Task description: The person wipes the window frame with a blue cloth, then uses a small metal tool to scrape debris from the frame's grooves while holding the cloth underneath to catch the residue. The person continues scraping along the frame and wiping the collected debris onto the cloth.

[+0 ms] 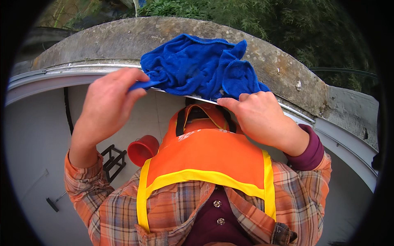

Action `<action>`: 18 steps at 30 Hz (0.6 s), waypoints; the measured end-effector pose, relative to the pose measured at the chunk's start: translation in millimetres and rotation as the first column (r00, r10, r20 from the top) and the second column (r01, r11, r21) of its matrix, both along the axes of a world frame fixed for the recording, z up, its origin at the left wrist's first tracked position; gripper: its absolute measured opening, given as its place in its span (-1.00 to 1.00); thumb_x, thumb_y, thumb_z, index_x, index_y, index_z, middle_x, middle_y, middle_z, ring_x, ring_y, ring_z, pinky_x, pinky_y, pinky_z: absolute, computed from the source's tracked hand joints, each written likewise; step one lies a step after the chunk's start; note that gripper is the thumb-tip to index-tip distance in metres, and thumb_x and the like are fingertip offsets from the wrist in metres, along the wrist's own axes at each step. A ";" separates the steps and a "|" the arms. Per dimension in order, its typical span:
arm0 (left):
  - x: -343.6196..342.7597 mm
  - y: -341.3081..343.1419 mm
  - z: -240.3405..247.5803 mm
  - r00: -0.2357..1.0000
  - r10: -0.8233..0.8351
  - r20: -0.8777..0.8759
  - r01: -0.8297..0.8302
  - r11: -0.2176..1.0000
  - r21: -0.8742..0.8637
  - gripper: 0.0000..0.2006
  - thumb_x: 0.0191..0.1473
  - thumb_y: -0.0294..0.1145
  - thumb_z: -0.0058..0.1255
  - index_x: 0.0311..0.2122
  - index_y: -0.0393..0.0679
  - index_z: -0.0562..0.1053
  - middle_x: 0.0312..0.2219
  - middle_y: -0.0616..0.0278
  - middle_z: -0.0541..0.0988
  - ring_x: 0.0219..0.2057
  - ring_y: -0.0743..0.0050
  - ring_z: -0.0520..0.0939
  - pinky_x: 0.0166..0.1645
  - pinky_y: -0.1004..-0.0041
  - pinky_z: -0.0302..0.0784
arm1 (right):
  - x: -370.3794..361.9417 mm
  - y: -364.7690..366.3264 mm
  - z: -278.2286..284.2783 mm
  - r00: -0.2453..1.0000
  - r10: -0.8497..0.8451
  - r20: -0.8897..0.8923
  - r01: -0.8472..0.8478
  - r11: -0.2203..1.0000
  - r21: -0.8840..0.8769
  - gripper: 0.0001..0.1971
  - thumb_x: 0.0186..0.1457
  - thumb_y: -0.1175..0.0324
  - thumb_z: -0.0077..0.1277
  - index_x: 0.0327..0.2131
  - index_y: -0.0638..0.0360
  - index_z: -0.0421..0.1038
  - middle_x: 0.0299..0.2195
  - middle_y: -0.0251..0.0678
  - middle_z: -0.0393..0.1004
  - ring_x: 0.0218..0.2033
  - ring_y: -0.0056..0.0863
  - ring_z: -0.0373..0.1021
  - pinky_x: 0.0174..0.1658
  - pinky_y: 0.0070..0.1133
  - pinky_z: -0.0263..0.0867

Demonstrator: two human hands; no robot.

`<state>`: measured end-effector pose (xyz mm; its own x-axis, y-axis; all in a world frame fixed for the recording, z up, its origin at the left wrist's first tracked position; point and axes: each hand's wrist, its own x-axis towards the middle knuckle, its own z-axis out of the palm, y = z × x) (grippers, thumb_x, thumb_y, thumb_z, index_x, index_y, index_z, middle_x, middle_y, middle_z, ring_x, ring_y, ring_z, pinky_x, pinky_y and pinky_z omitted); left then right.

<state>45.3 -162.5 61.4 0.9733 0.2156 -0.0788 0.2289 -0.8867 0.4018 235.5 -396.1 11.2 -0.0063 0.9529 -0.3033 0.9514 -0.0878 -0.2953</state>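
Observation:
A crumpled blue cloth lies spread over the concrete ledge and the white window track in front of me. My left hand pinches the cloth's left corner between thumb and fingers, lifting that edge a little. At the cloth's right end, my right hand is closed over its edge, the thumb pointing left along the white frame. Some of the right fingers are hidden behind the hand and frame.
Beyond the track runs a rough, stained concrete ledge, with green plants past it. Below on the floor stand a red bucket and a dark stool-like frame. A squeegee-like tool is at the lower left.

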 end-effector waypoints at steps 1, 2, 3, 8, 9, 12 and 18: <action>0.0 -1.3 -6.9 0.996 -0.070 -0.063 0.067 0.996 -0.054 -0.81 0.05 -0.46 0.10 -0.18 -0.13 0.45 -0.32 0.10 0.58 -0.27 -0.02 0.60 -0.21 0.21 0.51 | 0.5 0.4 -0.5 1.000 0.006 -0.008 -0.006 1.000 0.026 -0.60 -0.02 0.40 0.03 -0.04 0.02 0.48 -0.57 -0.26 0.49 -0.53 -0.27 0.49 -0.50 -0.39 0.36; 0.8 -4.0 -17.1 0.988 -0.081 -0.134 0.068 0.992 -0.103 -0.81 0.04 -0.44 0.11 -0.20 -0.12 0.45 -0.35 0.11 0.56 -0.28 -0.02 0.59 -0.23 0.19 0.50 | 1.0 0.6 -0.7 1.000 0.015 -0.020 -0.014 0.999 0.044 -0.63 -0.03 0.40 0.03 -0.07 0.07 0.48 -0.58 -0.24 0.51 -0.54 -0.25 0.50 -0.52 -0.39 0.37; 1.4 -4.3 -26.7 0.979 -0.078 -0.189 0.073 0.997 -0.029 -0.84 0.04 -0.45 0.11 -0.23 -0.12 0.45 -0.39 0.11 0.53 -0.30 -0.01 0.57 -0.26 0.17 0.48 | 1.5 0.8 -1.2 0.999 0.020 -0.025 -0.018 0.997 0.080 -0.65 -0.03 0.39 0.03 -0.10 0.13 0.48 -0.59 -0.22 0.53 -0.54 -0.24 0.52 -0.54 -0.39 0.39; -10.9 6.8 -43.7 0.987 -0.018 -0.159 0.050 0.979 0.200 -0.84 0.01 -0.49 0.12 -0.25 -0.10 0.47 -0.42 0.13 0.50 -0.30 0.05 0.56 -0.26 0.20 0.46 | 2.2 -0.5 -3.0 0.999 -0.012 -0.032 0.013 0.999 0.037 -0.60 -0.03 0.41 0.02 -0.04 0.01 0.48 -0.59 -0.27 0.47 -0.54 -0.27 0.48 -0.51 -0.39 0.35; -12.5 9.4 -43.1 0.976 0.003 -0.216 0.051 0.968 0.247 -0.84 0.01 -0.49 0.12 -0.26 -0.11 0.47 -0.44 0.13 0.50 -0.31 0.06 0.57 -0.27 0.19 0.47 | 1.8 -1.1 -3.3 0.999 -0.016 -0.031 0.017 1.000 0.024 -0.57 -0.04 0.42 0.02 -0.02 -0.04 0.49 -0.58 -0.30 0.45 -0.54 -0.29 0.45 -0.49 -0.40 0.34; -9.9 16.7 -38.5 0.974 -0.039 -0.223 0.114 0.935 0.336 -0.85 0.00 -0.49 0.12 -0.27 -0.13 0.45 -0.46 0.14 0.48 -0.34 0.06 0.56 -0.29 0.18 0.47 | 1.6 -2.1 -4.0 0.999 -0.029 -0.035 0.031 0.999 0.040 -0.56 -0.05 0.44 0.02 -0.02 -0.04 0.49 -0.58 -0.30 0.44 -0.54 -0.29 0.45 -0.48 -0.40 0.34; -5.6 3.6 -21.1 0.990 -0.036 -0.137 0.060 0.982 0.182 -0.86 0.01 -0.49 0.11 -0.29 -0.13 0.43 -0.47 0.15 0.47 -0.35 0.05 0.55 -0.30 0.19 0.46 | 4.2 -1.1 -4.2 0.999 -0.015 -0.050 0.017 0.999 0.028 -0.55 -0.06 0.46 0.02 -0.01 -0.03 0.48 -0.58 -0.31 0.44 -0.53 -0.30 0.45 -0.48 -0.40 0.33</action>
<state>39.7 -158.9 40.3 0.9665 0.1917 -0.1706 0.2244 -0.9540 0.1990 239.7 -397.2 6.9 -0.0055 0.9611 -0.2762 0.9339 -0.0938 -0.3451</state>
